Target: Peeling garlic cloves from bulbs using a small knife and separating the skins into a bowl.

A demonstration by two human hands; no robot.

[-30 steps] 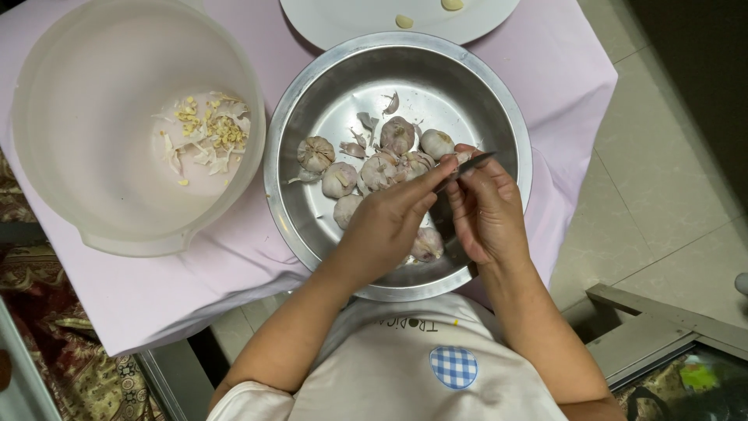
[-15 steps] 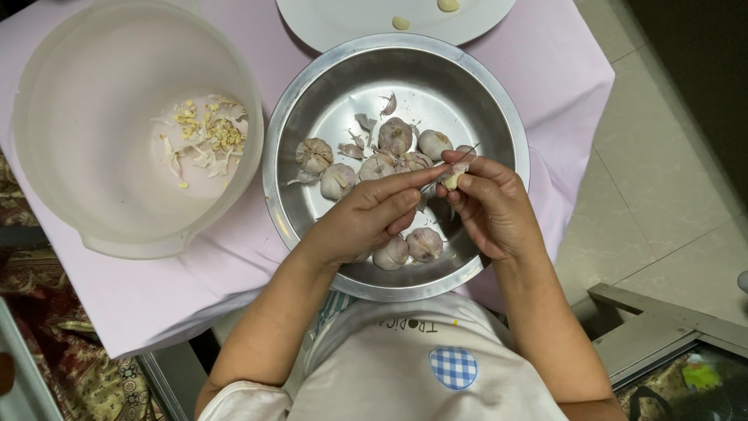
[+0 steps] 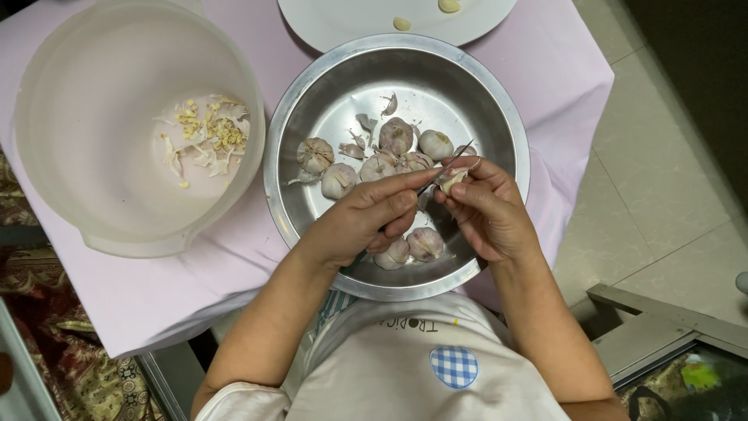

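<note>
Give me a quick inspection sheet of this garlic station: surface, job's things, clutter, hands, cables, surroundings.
Surface: table under a pale pink cloth.
Job's things: steel bowl with whole garlic bulbs; garlic clove in the right hand; thin knife in the left hand.
Clutter: loose skins in the steel bowl; plastic bowl with peel scraps; white plate with peeled cloves.
Hands: left hand grips the knife; right hand pinches the clove.
Cables: nothing seen.
Surroundings: tiled floor; patterned rug.
</note>
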